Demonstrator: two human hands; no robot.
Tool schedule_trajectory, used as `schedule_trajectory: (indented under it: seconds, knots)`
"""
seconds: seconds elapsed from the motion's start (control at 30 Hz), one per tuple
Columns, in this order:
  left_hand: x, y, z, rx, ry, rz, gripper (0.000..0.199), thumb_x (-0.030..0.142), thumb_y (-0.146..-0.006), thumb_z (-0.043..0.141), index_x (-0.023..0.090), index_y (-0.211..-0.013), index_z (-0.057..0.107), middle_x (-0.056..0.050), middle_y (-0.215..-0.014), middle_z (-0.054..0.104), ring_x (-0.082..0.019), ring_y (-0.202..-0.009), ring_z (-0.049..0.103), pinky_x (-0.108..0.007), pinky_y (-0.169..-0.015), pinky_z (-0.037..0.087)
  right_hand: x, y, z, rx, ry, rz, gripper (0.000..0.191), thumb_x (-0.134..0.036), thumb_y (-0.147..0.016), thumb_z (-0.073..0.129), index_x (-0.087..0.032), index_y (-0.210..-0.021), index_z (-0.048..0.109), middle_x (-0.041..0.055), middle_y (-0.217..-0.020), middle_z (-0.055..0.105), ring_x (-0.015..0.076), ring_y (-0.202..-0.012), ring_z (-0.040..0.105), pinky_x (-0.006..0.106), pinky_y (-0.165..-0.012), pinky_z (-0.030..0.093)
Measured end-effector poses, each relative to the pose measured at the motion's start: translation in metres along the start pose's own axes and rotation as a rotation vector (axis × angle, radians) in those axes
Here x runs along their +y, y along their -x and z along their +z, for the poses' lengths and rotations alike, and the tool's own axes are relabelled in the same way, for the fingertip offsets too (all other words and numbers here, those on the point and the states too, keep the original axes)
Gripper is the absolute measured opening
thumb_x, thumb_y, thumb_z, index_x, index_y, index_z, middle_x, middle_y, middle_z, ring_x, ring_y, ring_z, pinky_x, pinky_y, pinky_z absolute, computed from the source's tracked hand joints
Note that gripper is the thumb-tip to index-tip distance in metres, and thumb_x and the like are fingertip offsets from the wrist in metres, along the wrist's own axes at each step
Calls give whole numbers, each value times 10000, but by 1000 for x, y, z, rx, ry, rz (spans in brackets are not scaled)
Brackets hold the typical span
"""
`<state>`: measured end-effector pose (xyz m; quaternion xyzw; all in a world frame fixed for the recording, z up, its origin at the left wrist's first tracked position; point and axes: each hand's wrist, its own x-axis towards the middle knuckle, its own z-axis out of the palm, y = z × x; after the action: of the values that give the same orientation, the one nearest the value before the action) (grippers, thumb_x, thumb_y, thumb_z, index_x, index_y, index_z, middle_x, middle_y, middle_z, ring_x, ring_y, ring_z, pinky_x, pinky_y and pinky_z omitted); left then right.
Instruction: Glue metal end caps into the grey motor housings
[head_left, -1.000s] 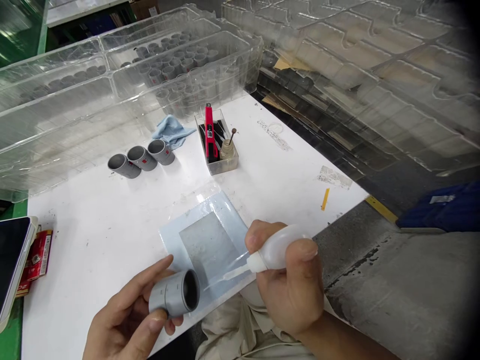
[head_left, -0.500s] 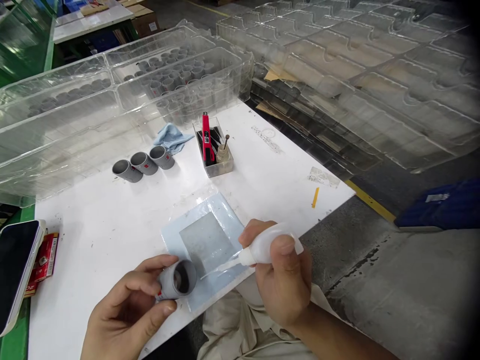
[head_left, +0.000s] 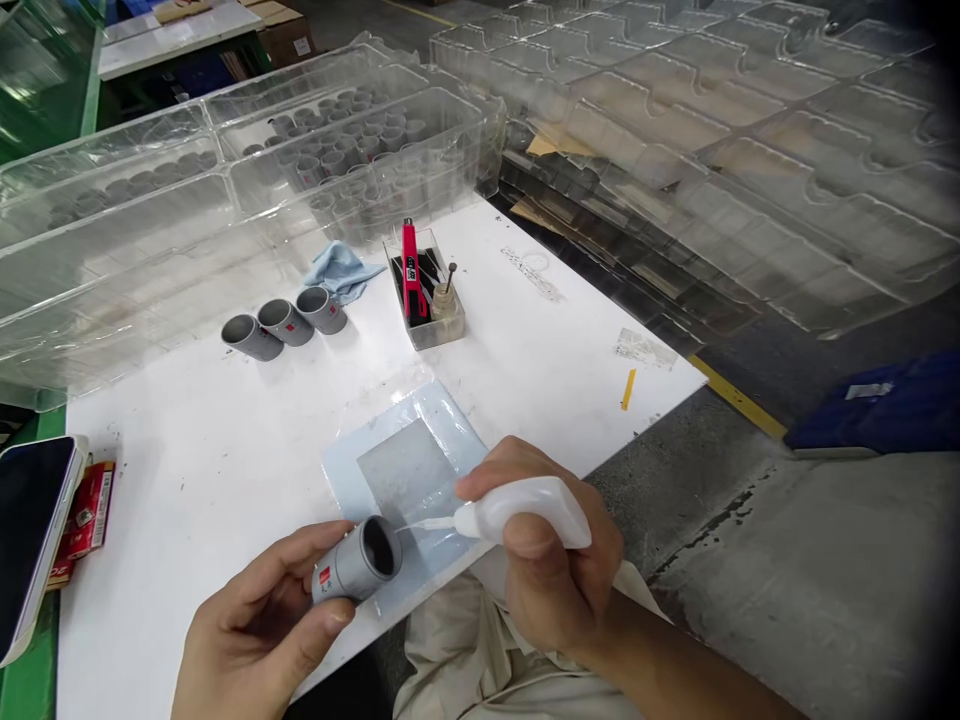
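My left hand (head_left: 270, 610) holds a grey cylindrical tube (head_left: 349, 570) between thumb and fingers, tilted with its open end up and to the right. A small red mark shows on its side. My right hand (head_left: 555, 550) is wrapped round a white squeeze bottle (head_left: 529, 510) with a thin nozzle. The nozzle tip points left, close to the tube's rim; whether it touches I cannot tell. Below them lies a light blue sheet (head_left: 345, 455) under clear plastic, with a grey rectangle (head_left: 409, 465) on it.
Three grey tubes (head_left: 285, 322) stand by a blue cloth (head_left: 341, 272). A clear box (head_left: 442, 333) holds a red utility knife (head_left: 411, 270) and a small jar (head_left: 444, 300). Clear trays (head_left: 232, 190) of tubes line the back. A phone (head_left: 34, 540) is at the left.
The tube has turned in my left hand, bringing its red mark into fuller view. My right hand has shifted left and levelled the bottle, its nozzle now nearer the tube's rim.
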<state>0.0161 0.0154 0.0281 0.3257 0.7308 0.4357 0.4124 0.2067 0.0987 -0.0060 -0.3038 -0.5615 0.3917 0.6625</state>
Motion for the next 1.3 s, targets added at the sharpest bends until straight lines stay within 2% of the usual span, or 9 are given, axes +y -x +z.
schedule_trajectory:
  seconds: [0.1,0.27,0.6,0.9,1.07,1.3]
  knots:
    - [-1,1,-1,7,-39,0,414,538,-623,945,319,-965,864,47,-613,731,-117,-606,633,-141,-608,517,-3,-3,3,-8,42,-8,263,-383,-1025,579,-191,-974,752,40,-730,693,197,-592,579,381,-495,405]
    - [-1,1,2,0,-13,3,384,506,-624,948,335,-958,867,52,-610,697,-118,-617,607,-161,-626,510,-4,-2,4,-53,119,-69,285,-397,-1038,543,-191,-971,728,38,-736,699,184,-580,575,377,-513,425]
    - [-5,-1,-4,0,-129,51,353,489,-633,930,346,-951,872,54,-589,666,-115,-576,518,-188,-599,469,0,-2,9,-34,139,-24,264,-437,-1042,543,-259,-986,730,31,-682,665,204,-548,550,386,-507,396]
    - [-5,0,-1,-2,-69,35,380,502,-623,949,355,-963,866,30,-848,833,-182,-803,740,-200,-775,571,3,-2,9,-16,117,-32,264,-436,-1034,557,-250,-951,726,30,-661,653,201,-522,540,382,-482,378]
    - [-7,0,-1,-11,-40,49,369,479,-636,950,360,-975,863,21,-954,858,-212,-923,776,-207,-848,589,5,-1,8,-10,113,-32,271,-421,-1033,555,-242,-925,726,29,-658,658,200,-527,554,375,-485,377]
    - [-10,-1,-5,-8,-73,88,353,440,-640,951,353,-972,868,13,-937,851,-222,-948,776,-221,-865,599,3,0,9,14,86,-6,264,-434,-1022,570,-245,-942,736,35,-685,676,203,-541,553,382,-503,383]
